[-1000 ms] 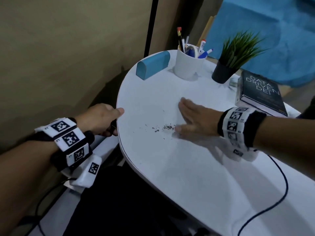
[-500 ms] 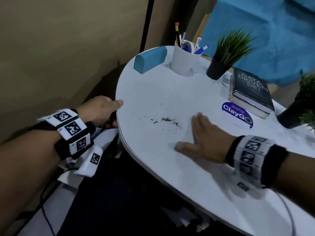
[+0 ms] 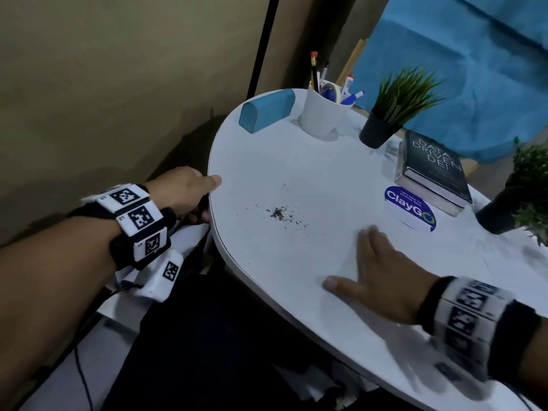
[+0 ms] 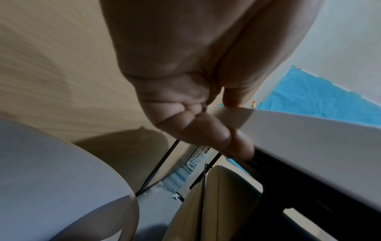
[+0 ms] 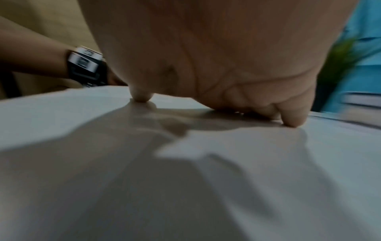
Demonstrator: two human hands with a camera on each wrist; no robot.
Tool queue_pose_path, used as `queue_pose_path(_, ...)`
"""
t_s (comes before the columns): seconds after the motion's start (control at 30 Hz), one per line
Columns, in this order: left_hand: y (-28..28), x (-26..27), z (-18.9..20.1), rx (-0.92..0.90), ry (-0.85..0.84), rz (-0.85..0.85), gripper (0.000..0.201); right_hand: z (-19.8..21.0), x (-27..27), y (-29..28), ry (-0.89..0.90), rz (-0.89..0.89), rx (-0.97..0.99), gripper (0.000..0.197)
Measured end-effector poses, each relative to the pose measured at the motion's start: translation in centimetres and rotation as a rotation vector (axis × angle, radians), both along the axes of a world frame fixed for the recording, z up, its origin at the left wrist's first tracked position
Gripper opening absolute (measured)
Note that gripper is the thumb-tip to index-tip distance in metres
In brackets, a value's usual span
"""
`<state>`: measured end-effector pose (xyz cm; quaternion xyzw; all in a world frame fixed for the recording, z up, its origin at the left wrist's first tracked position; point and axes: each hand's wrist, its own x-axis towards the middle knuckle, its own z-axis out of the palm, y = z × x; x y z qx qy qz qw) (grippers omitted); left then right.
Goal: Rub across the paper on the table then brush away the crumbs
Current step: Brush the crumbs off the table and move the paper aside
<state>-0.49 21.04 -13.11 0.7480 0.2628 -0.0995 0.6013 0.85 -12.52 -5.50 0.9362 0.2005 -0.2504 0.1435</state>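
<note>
Brushing step in hand: right hand (image 3: 382, 280) flat, fingers spread wide on table (image 3: 296, 161), near crumbs (image 3: 278, 213) lying mid-table; paper not discernible. Left hand (image 3: 184, 194) grips table edge, thumb on top. Next move likely calls for sweeping crumbs toward rim

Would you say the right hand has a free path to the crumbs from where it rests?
Probably yes: the right hand lies flat on the table, and only bare surface separates it from the crumbs.
</note>
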Motion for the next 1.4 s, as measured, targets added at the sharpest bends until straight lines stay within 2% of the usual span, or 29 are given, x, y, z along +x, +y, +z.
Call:
queue_pose_path(0.1,-0.2,-0.2,0.4,0.021,0.013,0.003,0.040,-1.0,-0.9,5.6,0.024,0.181,0.075,0.138)
queue_pose_path(0.17,-0.4,-0.2,0.7,0.034,0.017,0.012,0.039,-0.3,-0.8,7.9,0.085,0.275,0.117,0.135)
queue_pose_path(0.23,-0.6,-0.1,0.7,0.030,0.020,0.011,0.039,1.4,-0.5,7.3,0.093,0.261,0.115,0.133)
queue_pose_path(0.33,-0.5,0.0,0.5,0.022,0.008,0.012,0.038,3.3,-0.5,1.4,0.058,0.095,0.002,0.120)
queue_pose_path(0.43,-0.1,0.1,0.2,0.059,0.009,0.011,0.044,2.5,-2.7,-2.2,0.059,0.049,-0.079,0.127)
queue_pose_path(0.5,0.0,-0.1,0.3,0.073,0.034,-0.001,0.050,0.8,-3.7,-0.5,0.047,0.060,-0.033,0.134)
queue_pose_path(0.6,-0.2,-0.1,0.5,0.074,0.036,0.014,0.051,-0.7,-4.0,4.8,0.084,0.211,0.104,0.136)
queue_pose_path(0.67,-0.5,0.1,0.6,0.071,0.029,0.035,0.043,0.7,-4.0,6.6,0.130,0.263,0.188,0.126)
queue_pose_path(0.73,-0.7,0.1,0.6,0.073,0.023,0.047,0.035,2.4,-5.0,5.1,0.116,0.259,0.242,0.114)
queue_pose_path(0.77,-0.7,0.1,0.6,0.061,0.016,0.047,0.033,2.6,-6.1,2.9,0.080,0.223,0.242,0.111)
queue_pose_path(0.83,-0.7,0.0,0.5,0.039,0.003,0.049,0.033,0.8,-8.7,-5.1,0.012,0.065,0.257,0.109)
queue_pose_path(0.9,-0.8,0.0,0.4,0.038,-0.005,0.045,0.032,-1.5,-11.4,-11.9,-0.048,-0.191,0.063,0.117)
queue_pose_path(0.93,-0.8,0.0,0.4,0.038,-0.012,0.045,0.032,-3.3,-12.4,-15.2,-0.052,-0.314,0.037,0.122)
queue_pose_path(0.97,-0.9,-0.1,0.5,0.040,-0.019,0.048,0.031,-4.8,-13.7,-17.0,-0.038,-0.417,0.049,0.123)
queue_pose_path(1.0,-1.1,-0.2,0.6,0.035,-0.027,0.051,0.031,-5.3,-14.8,-16.9,-0.096,-0.443,0.050,0.125)
queue_pose_path(1.1,-1.3,-0.4,0.8,0.032,-0.043,0.047,0.031,-3.6,-15.8,-10.1,-0.148,-0.403,0.114,0.129)
queue_pose_path(1.17,-1.3,-0.6,0.6,0.037,-0.054,0.053,0.031,-3.0,-14.3,-5.4,-0.183,-0.264,0.117,0.131)
queue_pose_path(1.23,-1.4,-0.8,0.5,0.029,-0.073,0.062,0.031,-3.0,-12.5,-0.7,-0.111,-0.203,0.117,0.136)
queue_pose_path(1.27,-1.4,-0.8,0.6,0.024,-0.079,0.067,0.031,-3.1,-11.9,1.6,-0.134,-0.182,0.156,0.136)
queue_pose_path(1.4,-1.5,-0.9,0.6,0.012,-0.077,0.062,0.029,-3.7,-9.7,9.6,-0.100,-0.095,0.303,0.131)
